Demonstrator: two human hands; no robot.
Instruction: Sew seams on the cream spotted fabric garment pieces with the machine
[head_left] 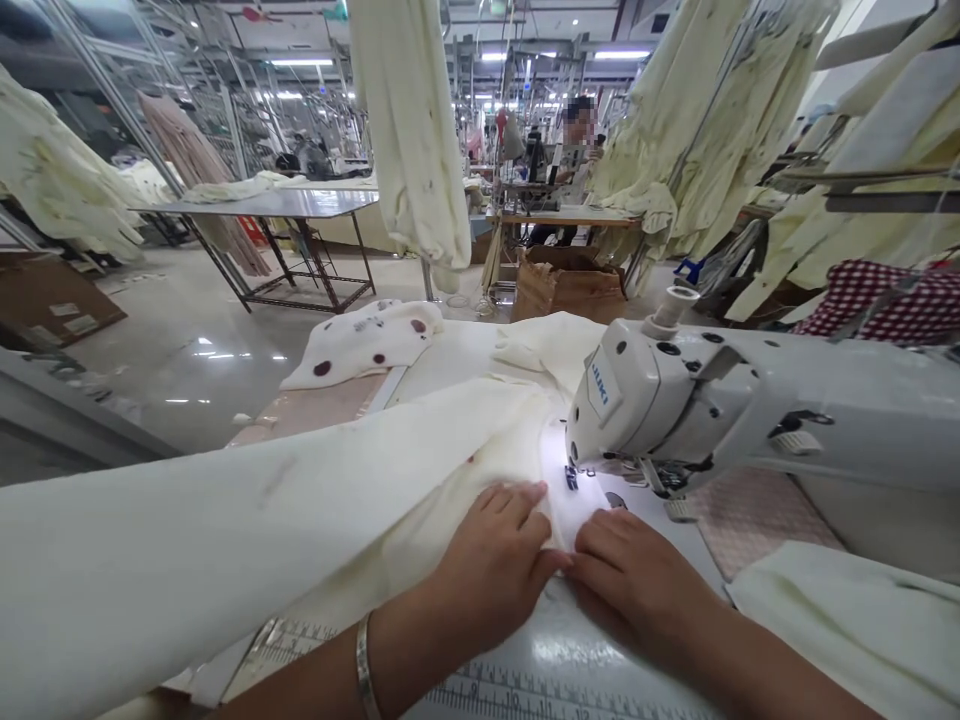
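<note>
Cream fabric (315, 500) lies across the sewing table and runs under the needle of a white sewing machine (675, 400). My left hand (491, 565) rests flat on the cloth just before the presser foot (571, 478), fingers stretched forward. A metal bangle sits on that wrist. My right hand (637, 575) lies beside it on the lit strip of cloth, fingers bent and pressing the edge down. The fingertips of both hands meet near the needle.
A folded cream piece with dark red dots (360, 345) lies at the table's far end. More cream cloth (847, 620) sits at the right. Garments hang overhead. A person sits at a far machine (577, 150). A cardboard box (570, 280) stands behind the table.
</note>
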